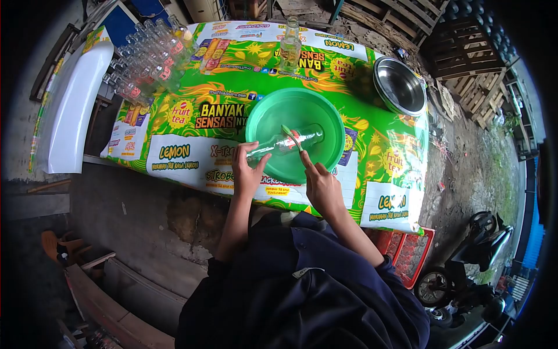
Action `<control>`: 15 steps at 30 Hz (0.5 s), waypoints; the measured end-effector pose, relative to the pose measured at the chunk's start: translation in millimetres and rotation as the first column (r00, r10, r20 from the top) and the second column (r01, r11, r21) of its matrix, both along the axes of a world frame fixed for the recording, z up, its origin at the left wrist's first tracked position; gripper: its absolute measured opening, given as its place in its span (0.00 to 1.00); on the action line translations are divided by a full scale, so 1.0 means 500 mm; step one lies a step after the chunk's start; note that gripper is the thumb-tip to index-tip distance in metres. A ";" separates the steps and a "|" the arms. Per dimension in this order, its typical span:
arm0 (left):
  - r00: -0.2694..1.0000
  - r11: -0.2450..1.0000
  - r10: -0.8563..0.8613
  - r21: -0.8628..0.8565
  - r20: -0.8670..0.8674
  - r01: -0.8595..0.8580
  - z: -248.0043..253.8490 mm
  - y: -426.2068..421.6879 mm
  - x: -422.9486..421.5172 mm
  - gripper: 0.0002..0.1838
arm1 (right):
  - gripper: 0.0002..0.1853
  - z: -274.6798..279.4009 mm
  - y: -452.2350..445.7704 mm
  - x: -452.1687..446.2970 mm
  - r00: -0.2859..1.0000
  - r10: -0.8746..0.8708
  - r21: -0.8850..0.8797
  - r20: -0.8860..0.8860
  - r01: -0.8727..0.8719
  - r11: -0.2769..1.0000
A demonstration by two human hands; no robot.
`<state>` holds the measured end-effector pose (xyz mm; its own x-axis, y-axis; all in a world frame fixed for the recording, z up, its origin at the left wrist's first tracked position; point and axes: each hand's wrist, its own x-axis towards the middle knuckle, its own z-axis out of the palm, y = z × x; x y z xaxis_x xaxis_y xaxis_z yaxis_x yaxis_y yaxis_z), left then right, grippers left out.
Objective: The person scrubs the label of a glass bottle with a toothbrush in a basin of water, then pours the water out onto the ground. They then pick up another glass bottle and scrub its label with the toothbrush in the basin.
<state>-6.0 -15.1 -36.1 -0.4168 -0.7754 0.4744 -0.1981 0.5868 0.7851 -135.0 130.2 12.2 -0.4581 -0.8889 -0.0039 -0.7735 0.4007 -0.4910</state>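
Head view: my left hand (249, 170) grips one end of a clear bottle (282, 143) over the green basin (270, 113). Just beyond my right hand's (321, 183) fingertips, pinched closed, a slim green tool (291, 134) crosses the glass. I'd hold firmly, stroking lightly along it.

Outdoor yard (474, 168) with pallets (465, 52), motorbike (472, 256)

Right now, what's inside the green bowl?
In or over the green bowl is a clear bottle with red print, held by the left hand, and a thin green tool in the right hand. They partly cover the bowl's bottom, so I can't tell what's beneath.
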 end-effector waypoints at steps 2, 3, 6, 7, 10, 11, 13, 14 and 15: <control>1.000 1.000 0.001 -0.014 -0.008 -0.001 -0.002 0.002 0.000 0.17 | 0.24 -0.011 -0.015 -0.047 0.994 -0.103 0.049 -0.024 0.104 0.993; 1.000 0.999 -0.002 -0.034 -0.002 0.002 -0.003 0.003 0.001 0.17 | 0.24 -0.022 -0.025 -0.071 0.989 -0.143 0.068 -0.040 0.145 0.987; 1.000 0.995 0.005 -0.101 0.017 -0.004 -0.003 0.003 0.004 0.17 | 0.24 -0.031 -0.041 -0.085 0.991 -0.119 0.076 -0.067 0.124 0.989; 1.000 0.992 0.013 -0.124 0.023 -0.010 -0.003 0.004 0.002 0.18 | 0.24 -0.025 -0.040 -0.070 0.995 -0.092 0.060 -0.037 0.094 0.994; 0.997 0.994 0.031 -0.108 0.065 -0.024 0.008 0.006 -0.003 0.18 | 0.25 0.033 -0.009 0.002 0.999 0.012 0.051 0.038 -0.014 0.999; 0.996 0.996 0.037 -0.088 0.085 -0.030 0.017 0.008 -0.004 0.18 | 0.26 0.052 0.003 0.020 0.996 0.049 0.072 0.075 -0.055 0.996; 0.993 0.998 0.044 -0.043 0.111 -0.040 0.026 0.011 -0.004 0.19 | 0.26 0.039 0.015 0.012 0.998 0.042 0.038 0.050 -0.044 0.998; 0.993 0.998 0.039 -0.052 0.115 -0.034 0.012 0.004 -0.003 0.19 | 0.27 0.028 0.025 0.004 0.999 0.036 0.022 0.036 -0.036 0.999; 0.993 0.998 0.036 -0.060 0.117 -0.029 0.003 0.002 -0.002 0.19 | 0.26 0.005 0.020 -0.016 0.999 -0.034 -0.012 0.016 0.035 0.999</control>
<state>-7.1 -14.1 -34.4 -0.4475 -0.7617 0.4685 -0.3069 0.6229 0.7196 -143.0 140.2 14.6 -0.4884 -0.8726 -0.0003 -0.7513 0.4207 -0.5085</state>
